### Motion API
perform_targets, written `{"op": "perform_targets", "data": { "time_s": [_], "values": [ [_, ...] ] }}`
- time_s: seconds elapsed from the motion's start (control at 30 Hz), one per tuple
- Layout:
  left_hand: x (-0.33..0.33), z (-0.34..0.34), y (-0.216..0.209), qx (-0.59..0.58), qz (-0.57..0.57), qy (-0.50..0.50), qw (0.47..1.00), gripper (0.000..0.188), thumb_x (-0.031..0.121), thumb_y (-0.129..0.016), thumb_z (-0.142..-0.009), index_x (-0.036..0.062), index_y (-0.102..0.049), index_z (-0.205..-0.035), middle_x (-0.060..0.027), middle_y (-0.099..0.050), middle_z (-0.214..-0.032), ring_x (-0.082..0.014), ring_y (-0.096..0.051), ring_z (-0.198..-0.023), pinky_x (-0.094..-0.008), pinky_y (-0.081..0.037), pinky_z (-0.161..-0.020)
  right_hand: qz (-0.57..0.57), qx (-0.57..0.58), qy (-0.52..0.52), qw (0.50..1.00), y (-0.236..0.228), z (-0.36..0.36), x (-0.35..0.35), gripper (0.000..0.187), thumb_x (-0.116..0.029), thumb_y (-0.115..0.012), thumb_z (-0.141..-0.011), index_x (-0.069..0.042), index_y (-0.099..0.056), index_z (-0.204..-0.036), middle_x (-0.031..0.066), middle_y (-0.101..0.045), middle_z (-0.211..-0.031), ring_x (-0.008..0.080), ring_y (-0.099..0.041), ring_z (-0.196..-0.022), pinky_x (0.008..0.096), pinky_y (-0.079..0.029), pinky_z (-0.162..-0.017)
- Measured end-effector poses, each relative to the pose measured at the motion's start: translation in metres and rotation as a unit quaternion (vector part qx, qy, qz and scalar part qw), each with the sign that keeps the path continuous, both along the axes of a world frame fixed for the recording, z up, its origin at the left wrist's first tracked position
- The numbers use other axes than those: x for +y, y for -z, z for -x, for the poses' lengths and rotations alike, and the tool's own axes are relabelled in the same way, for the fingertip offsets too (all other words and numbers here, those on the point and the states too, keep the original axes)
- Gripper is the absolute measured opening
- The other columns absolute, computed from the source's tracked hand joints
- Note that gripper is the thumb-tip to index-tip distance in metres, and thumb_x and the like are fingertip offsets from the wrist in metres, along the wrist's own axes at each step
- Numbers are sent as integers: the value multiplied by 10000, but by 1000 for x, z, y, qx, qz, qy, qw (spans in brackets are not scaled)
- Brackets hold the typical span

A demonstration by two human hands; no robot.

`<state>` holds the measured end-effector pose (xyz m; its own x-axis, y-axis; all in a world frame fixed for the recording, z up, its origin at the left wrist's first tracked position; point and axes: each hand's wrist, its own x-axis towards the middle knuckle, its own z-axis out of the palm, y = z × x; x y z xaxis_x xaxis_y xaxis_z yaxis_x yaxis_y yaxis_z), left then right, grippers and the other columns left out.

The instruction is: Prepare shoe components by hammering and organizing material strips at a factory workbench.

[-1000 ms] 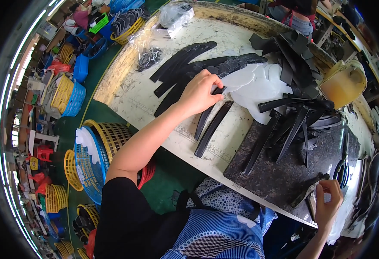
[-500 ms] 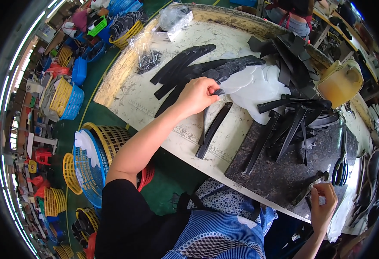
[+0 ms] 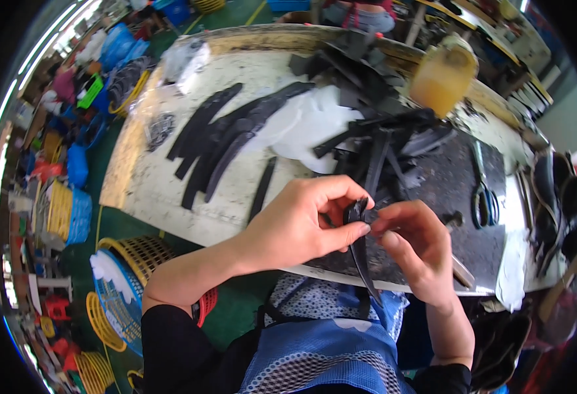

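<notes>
My left hand (image 3: 321,220) pinches a narrow black strip (image 3: 362,259) between thumb and forefinger. The strip's upper end pokes out above the fingertips, and its tapered tail hangs past the table's front edge. Close by on the right, my right hand (image 3: 416,246) has bent fingers, with thumb and forefinger apart beside the strip's upper end; I cannot tell whether they touch it. Behind my left hand a single black strip (image 3: 263,187) lies on the white table (image 3: 170,203). Further left, several more black strips (image 3: 219,144) overlap in a fanned row.
Translucent white sheets (image 3: 308,125) lie mid-table beside a heap of black pieces (image 3: 380,148). On the dark mat (image 3: 479,161) rest scissors (image 3: 484,200). A tub of yellowish stuff (image 3: 444,79) stands behind. Baskets (image 3: 140,256) sit left of the table; a person (image 3: 360,16) is beyond it.
My left hand has come from over the table toward my body with the strip. My right hand has moved left and up from the mat's front edge to meet it. The view has shifted.
</notes>
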<state>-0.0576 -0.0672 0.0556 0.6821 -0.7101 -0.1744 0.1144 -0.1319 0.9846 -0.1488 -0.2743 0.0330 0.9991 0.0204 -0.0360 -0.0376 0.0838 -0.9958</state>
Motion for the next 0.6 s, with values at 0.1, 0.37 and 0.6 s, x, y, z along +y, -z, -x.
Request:
{"op": "perform_targets", "data": {
  "time_s": [0.1,0.37,0.6],
  "values": [
    [-22,11,18,-211,-25,8,977,270,1,-758,-855,6,-651,-1102,-44,-672,-929,-80,-657,-768,-238,-596,-644,52,-17,38,998,13,7,-6,290,-129,-791,-885,1,-598,-1058,51,-670,-983,125,-672,-916,273,-542,-851],
    [-46,27,37,-211,-1,35,977,315,6,-750,-868,-9,-616,-1153,-77,-676,-917,-103,-695,-786,-255,-608,-667,24,31,113,993,27,25,-18,142,-88,-734,-922,10,-649,-980,38,-699,-890,87,-673,-826,241,-549,-775],
    [-44,24,47,-28,22,37,999,264,-1,-680,-929,-46,-607,-1179,-78,-704,-971,-112,-710,-844,-249,-604,-750,35,10,120,992,34,28,-18,106,-79,-705,-944,11,-661,-979,27,-695,-899,70,-658,-837,228,-537,-781]
  ]
}}
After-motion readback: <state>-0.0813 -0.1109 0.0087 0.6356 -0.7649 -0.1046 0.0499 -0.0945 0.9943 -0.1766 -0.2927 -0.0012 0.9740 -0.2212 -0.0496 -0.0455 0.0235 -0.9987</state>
